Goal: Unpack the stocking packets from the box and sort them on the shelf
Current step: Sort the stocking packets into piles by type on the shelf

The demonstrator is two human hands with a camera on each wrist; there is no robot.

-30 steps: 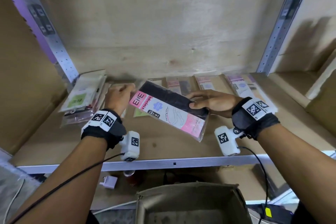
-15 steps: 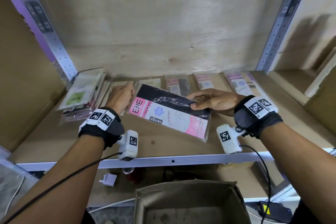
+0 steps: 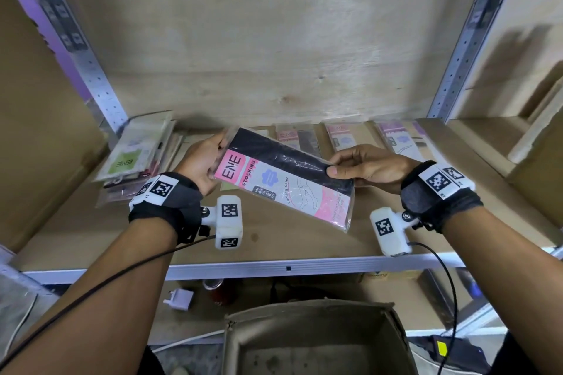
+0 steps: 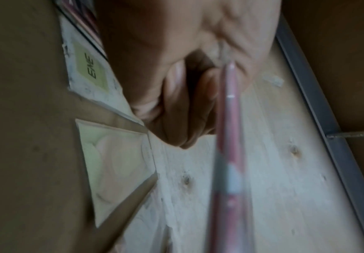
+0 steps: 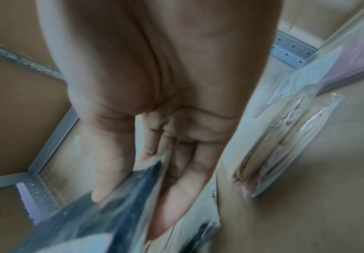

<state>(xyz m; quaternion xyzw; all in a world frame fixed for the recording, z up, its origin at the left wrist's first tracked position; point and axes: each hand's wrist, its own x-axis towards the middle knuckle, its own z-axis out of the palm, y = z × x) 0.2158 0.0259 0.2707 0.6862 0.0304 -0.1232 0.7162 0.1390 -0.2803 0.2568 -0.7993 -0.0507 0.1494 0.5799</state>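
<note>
1. Stocking packet, pink and black (image 3: 286, 175): clear sleeve, card printed "ENE STOCKING", black stocking visible along its far edge. Held tilted above the shelf board (image 3: 304, 240), between the two hands, its printed end toward the left hand.
2. Left hand (image 3: 202, 161): fingers and thumb curled round the packet's printed end, gripping it. In the left wrist view the packet shows edge-on (image 4: 230, 154), pinched at the fingertips (image 4: 207, 95).
3. Right hand (image 3: 370, 166): thumb on top of the packet's far corner, fingers beneath, pinching it. The right wrist view shows the thumb over the glossy sleeve (image 5: 103, 219) and the fingers (image 5: 185, 179) lying under it.
4. Green-label packet stack (image 3: 137, 155): just left of the left hand, leaning on the shelf near the perforated metal upright (image 3: 97, 82). Top card reads "ENE".
5. Row of packets (image 3: 344, 138): lying flat at the back of the shelf, beyond both hands, pink and purple cards. Exact count unclear.
6. Cardboard box (image 3: 313, 341): open, below the shelf edge, nearer the person than both hands. Contents not discernible.
7. White plug adapter (image 3: 179, 298): on the lower level, beneath the left wrist.
</note>
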